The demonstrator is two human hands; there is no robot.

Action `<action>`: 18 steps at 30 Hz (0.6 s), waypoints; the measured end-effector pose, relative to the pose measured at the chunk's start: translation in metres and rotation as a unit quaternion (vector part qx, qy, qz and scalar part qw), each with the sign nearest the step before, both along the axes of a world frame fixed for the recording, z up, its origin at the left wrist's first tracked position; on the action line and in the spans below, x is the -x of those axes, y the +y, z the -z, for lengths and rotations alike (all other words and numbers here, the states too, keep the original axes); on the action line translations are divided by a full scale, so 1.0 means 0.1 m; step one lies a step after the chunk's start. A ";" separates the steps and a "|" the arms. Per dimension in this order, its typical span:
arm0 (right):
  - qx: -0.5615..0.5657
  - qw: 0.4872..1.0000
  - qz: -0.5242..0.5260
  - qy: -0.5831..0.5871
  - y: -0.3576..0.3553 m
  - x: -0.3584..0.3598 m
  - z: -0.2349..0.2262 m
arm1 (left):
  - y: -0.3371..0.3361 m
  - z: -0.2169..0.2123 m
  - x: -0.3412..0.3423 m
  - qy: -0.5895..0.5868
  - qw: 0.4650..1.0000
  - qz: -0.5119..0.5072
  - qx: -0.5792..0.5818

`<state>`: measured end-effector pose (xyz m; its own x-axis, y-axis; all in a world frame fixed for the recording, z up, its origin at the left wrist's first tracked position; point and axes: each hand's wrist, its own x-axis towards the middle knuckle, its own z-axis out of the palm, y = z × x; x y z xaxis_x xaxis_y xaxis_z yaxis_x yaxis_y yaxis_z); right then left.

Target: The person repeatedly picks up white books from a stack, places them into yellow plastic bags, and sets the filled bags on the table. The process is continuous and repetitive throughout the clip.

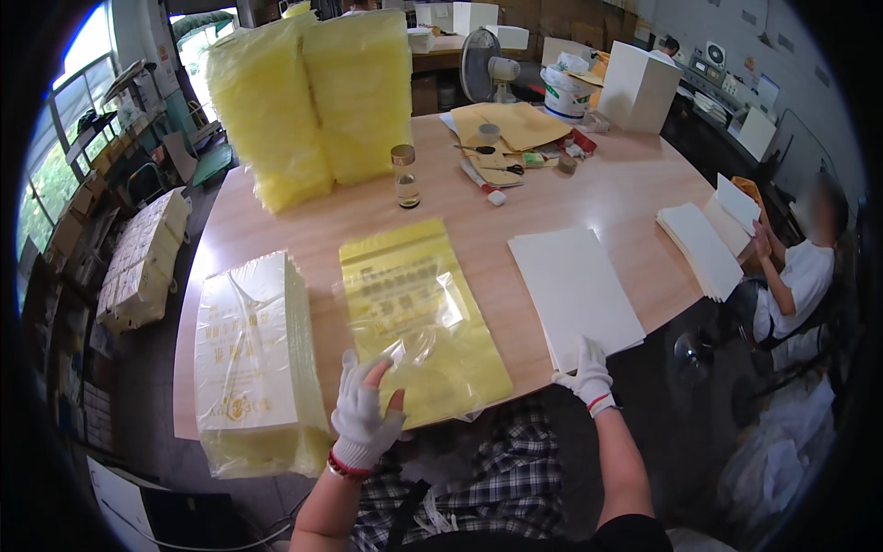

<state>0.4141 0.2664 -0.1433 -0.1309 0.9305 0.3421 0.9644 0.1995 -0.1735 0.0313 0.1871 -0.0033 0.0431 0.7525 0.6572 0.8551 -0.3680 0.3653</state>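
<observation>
In front of me lies a flat yellow plastic bag [428,313] with dark print and a clear, shiny part near its lower edge. My left hand [366,414], in a white glove with thumb and forefinger tips bare, hovers at the bag's near left corner. Its thumb and forefinger stand apart with nothing between them. A pile of white sheets [578,290] lies to the right, its edges slightly out of line. My gloved right hand [587,377] touches the near edge of that pile, thumb spread from the fingers. Left of the yellow bag is a thick stack of printed plastic bags [253,350].
Tall yellow bundles [313,110] stand at the back left, beside a glass jar [405,177]. Scissors [504,168], envelopes [510,126] and a bucket [567,92] are farther back. At the right a seated person [796,285] handles white sheets [699,248]. A fan [480,66] stands behind.
</observation>
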 end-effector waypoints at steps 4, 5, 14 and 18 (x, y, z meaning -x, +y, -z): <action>-0.005 0.998 -0.070 0.008 0.12 -0.21 0.08 | -0.32 -0.02 -0.24 -0.043 0.995 0.027 0.082; -0.008 0.997 -0.073 0.027 0.16 -0.24 0.03 | -0.35 0.00 -0.34 -0.049 0.990 0.070 0.108; -0.127 0.983 -0.053 0.120 0.05 0.07 -0.49 | 0.04 0.88 -1.60 -0.542 0.592 0.272 0.532; 0.044 0.957 -0.287 0.002 -0.79 0.57 -0.82 | 0.32 1.15 -1.67 -0.765 0.285 0.140 0.560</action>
